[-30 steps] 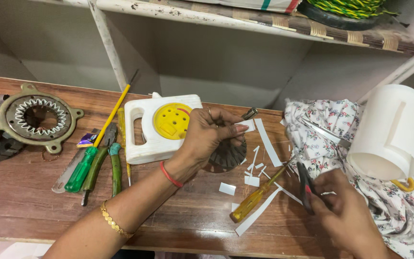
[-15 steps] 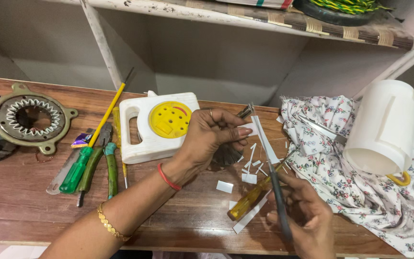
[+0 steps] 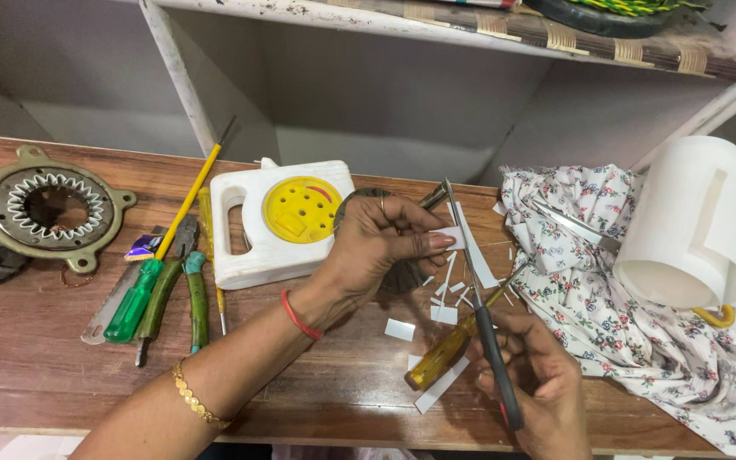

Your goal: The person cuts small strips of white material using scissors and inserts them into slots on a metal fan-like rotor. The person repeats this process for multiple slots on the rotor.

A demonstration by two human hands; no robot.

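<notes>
White paper is the thing being worked: the left hand (image 3: 376, 247) pinches a small white strip (image 3: 451, 238) between thumb and fingertips near the middle of the wooden tabletop (image 3: 36, 358), a little toward its back edge, and the black-handled scissors (image 3: 479, 307) in the right hand (image 3: 531, 379) point their blades up against that strip. From here the likeliest slip looks to be the blade tips closing too near the left fingertips (image 3: 436, 242), since the strip is short and the pinch sits right beside the cut line; a crooked cut also seems possible, because the piece is held in the air with nothing under it. The offcuts (image 3: 445, 294) scattered beneath the hands could be brushed toward the front edge by the right wrist. A yellow-handled screwdriver (image 3: 449, 349) lies just under the scissors and might be knocked. As for pose, the left forearm reaches in from the front-left corner, wrist bent, fingers curled tight on the strip, a ring and a red band showing. The right hand sits low at the front edge, fingers wrapped through the scissor loops; how far the blades stand apart is hard to tell. Green-handled pliers (image 3: 189, 294) and a white and yellow case (image 3: 287, 217) lie to the left, a paper roll (image 3: 692, 221) on floral cloth (image 3: 641, 332) toward the right edge
</notes>
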